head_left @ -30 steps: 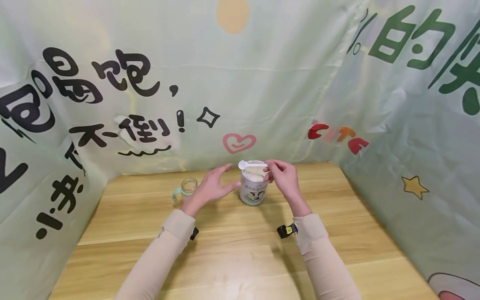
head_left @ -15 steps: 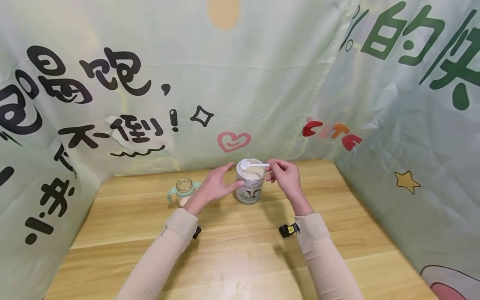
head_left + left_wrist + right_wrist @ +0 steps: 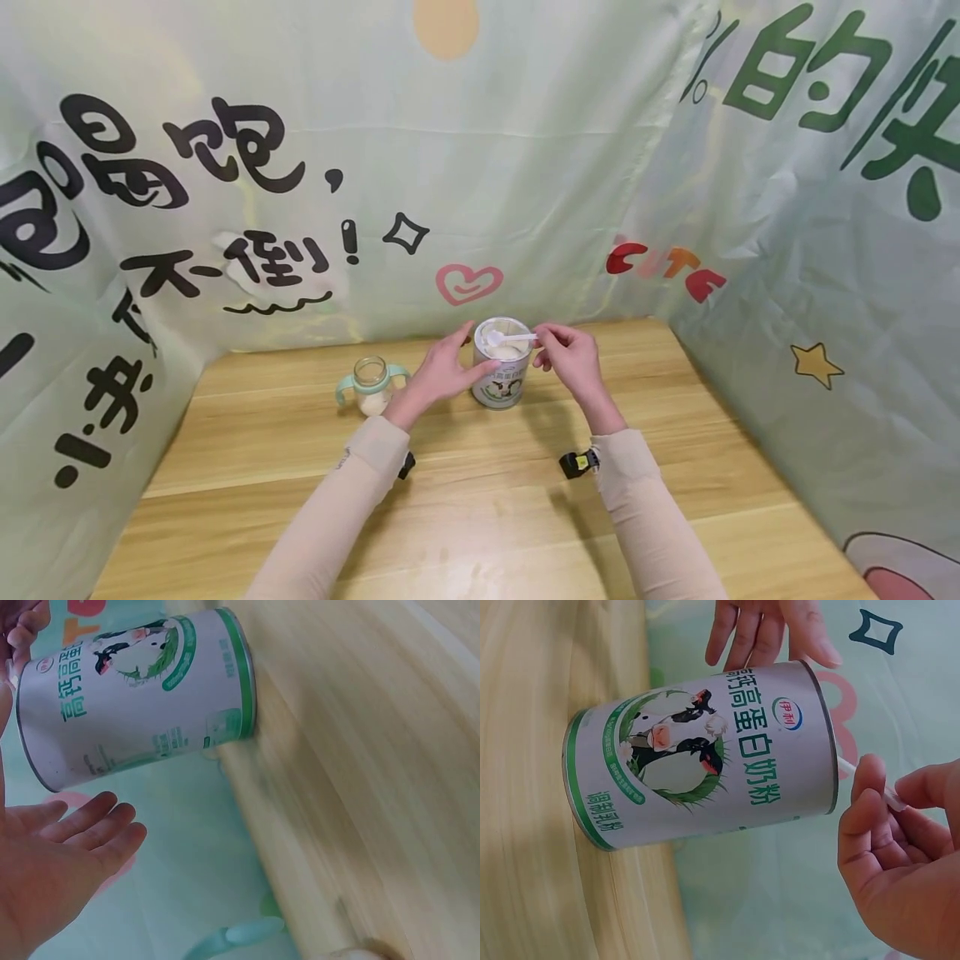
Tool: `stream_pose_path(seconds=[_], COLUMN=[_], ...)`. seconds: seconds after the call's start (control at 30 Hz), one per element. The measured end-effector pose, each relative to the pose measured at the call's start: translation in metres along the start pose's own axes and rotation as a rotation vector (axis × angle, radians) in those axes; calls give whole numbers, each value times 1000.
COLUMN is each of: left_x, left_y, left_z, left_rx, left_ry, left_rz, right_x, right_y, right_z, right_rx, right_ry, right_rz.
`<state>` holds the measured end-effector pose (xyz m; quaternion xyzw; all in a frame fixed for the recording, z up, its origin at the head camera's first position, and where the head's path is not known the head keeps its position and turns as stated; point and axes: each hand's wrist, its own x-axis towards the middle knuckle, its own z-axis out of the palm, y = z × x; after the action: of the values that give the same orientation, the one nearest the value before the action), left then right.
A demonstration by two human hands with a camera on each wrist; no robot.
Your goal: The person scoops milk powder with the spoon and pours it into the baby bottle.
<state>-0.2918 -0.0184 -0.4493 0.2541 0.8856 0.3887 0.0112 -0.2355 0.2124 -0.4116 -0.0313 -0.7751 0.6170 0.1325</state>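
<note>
A white milk powder can (image 3: 498, 389) with a cow picture and green bottom band stands upright on the table, its top open and pale powder inside. My right hand (image 3: 572, 358) pinches the handle of a white measuring scoop (image 3: 517, 337) between thumb and fingers; the scoop's bowl overlaps the can's mouth. In the right wrist view, only part of the scoop handle (image 3: 847, 766) shows past the rim. My left hand (image 3: 442, 371) is at the can's left side, fingers straight and spread. In the left wrist view, these fingers (image 3: 90, 825) lie close beside the can's wall.
Left of the left hand stands a lidless baby bottle (image 3: 371, 398) with mint green handles and whitish contents at its bottom. The wooden table (image 3: 465, 517) meets printed fabric walls (image 3: 375, 167) at the back and sides.
The left hand has come rightward, closer to the can. The scoop, pinched by the right hand throughout, has lowered to the can's mouth. The head view has shifted slightly, and more of the bottle shows.
</note>
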Motion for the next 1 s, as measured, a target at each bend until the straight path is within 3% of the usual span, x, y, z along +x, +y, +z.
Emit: stream_pose_path(seconds=[0.4, 0.6, 0.77, 1.0], left_x=[1, 0, 0, -1], left_y=[5, 5, 6, 7], left_z=[6, 6, 8, 8], left_rx=[-5, 5, 4, -7], left_ry=[13, 33, 50, 63], left_rz=[17, 0, 22, 35], right_x=[0, 3, 5, 6], right_y=[-2, 1, 4, 5], right_z=[9, 17, 22, 27], right_rx=[-167, -332, -493, -649], right_ry=[-17, 0, -7, -65], right_rz=[-92, -196, -340, -458])
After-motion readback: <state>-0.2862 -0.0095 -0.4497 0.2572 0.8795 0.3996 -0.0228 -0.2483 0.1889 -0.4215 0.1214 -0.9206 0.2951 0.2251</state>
